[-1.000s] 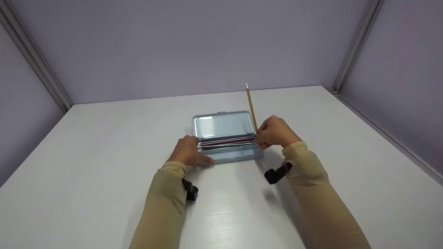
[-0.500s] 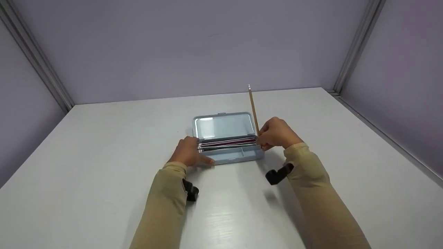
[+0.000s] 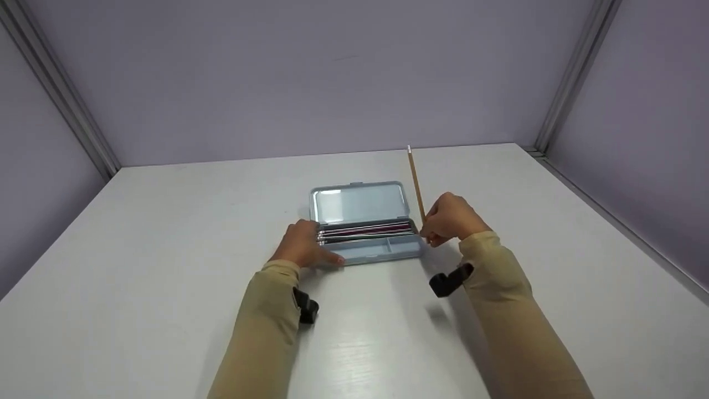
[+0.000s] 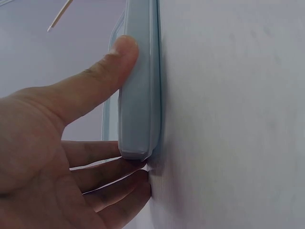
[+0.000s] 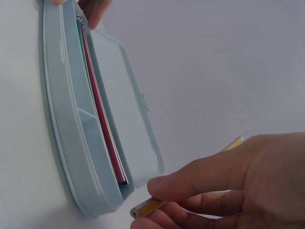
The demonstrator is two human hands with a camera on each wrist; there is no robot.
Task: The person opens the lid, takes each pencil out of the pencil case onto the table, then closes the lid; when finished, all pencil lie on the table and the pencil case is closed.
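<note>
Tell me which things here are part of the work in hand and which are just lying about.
In use:
- pencil pinched by right hand
- open pencil case steadied by left hand
- pencils in the case

Just there:
- table
- wrist cameras

Recording booth: bare table [image 3: 166,233], lilac walls [image 3: 277,72]

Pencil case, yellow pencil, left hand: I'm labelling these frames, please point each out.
pencil case [image 3: 382,254], head view, front wall of tray.
yellow pencil [image 3: 416,180], head view, mid shaft.
left hand [image 3: 299,244], head view, back of hand.
</note>
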